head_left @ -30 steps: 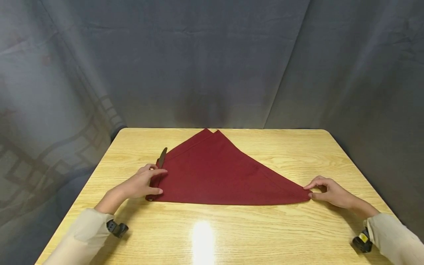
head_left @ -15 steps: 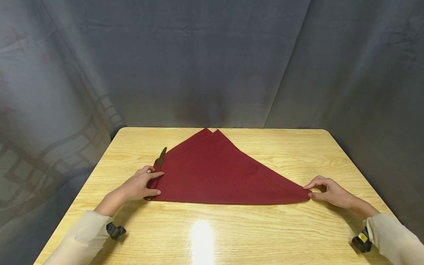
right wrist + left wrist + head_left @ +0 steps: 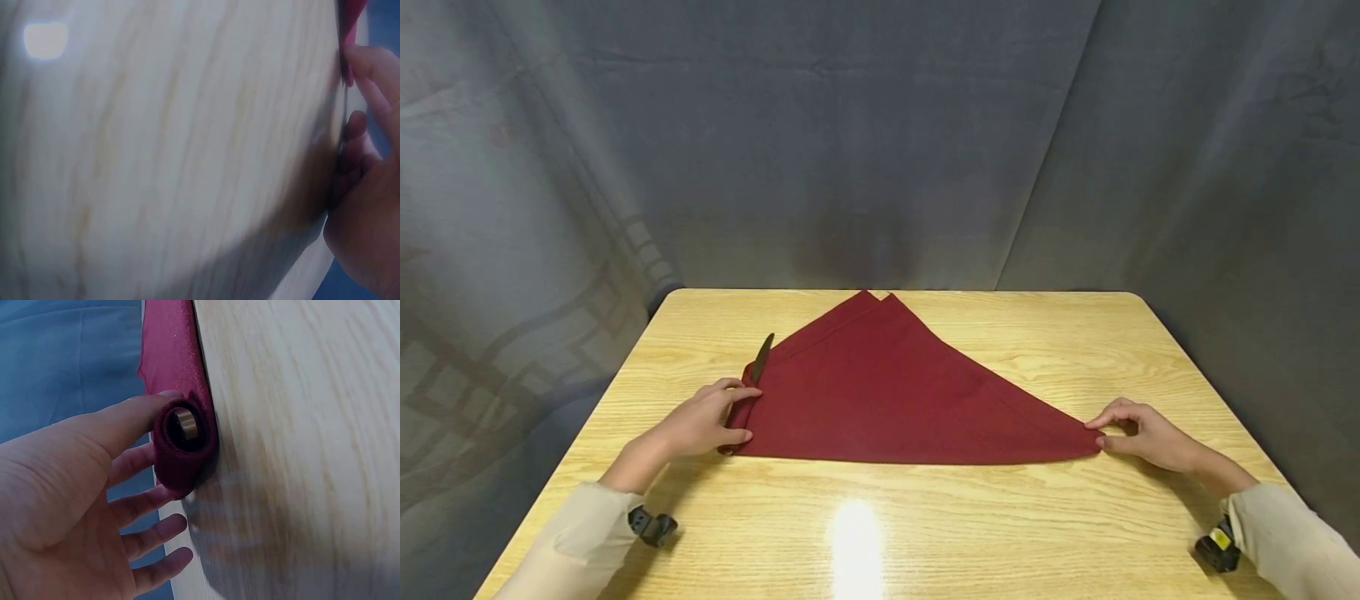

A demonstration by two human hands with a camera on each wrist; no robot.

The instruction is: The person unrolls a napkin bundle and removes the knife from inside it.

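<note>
Item: napkin (image 3: 895,392), dark red woven cloth with a matte, slightly nubby surface and stitched hems. It is folded into a broad triangle and lies flat between your two hands. Its long folded edge runs from one hand to the other along the side nearest you; its apex points away from you, where two layered tips sit a little out of line.

Item: knife (image 3: 762,358), dark and slim, with a pointed blade. It lies just beyond your left hand. The left corner of the cloth is rolled round its handle into a short tube. The blade sticks out of the roll, pointing away from you and slightly toward your right hand. In the left wrist view the round, brass-toned handle end (image 3: 185,423) shows inside the open mouth of the roll.

Left hand (image 3: 700,423): thumb and forefinger curl round the rolled corner and grip it; the other fingers are loosely spread beside it.

Right hand (image 3: 1142,433): thumb and forefinger pinch the napkin's thin, pointed right corner; the other fingers are loosely bent.

Support: table (image 3: 925,533), pale wood with a pronounced grain, a glossy finish and rounded corners, beneath both hands.
</note>
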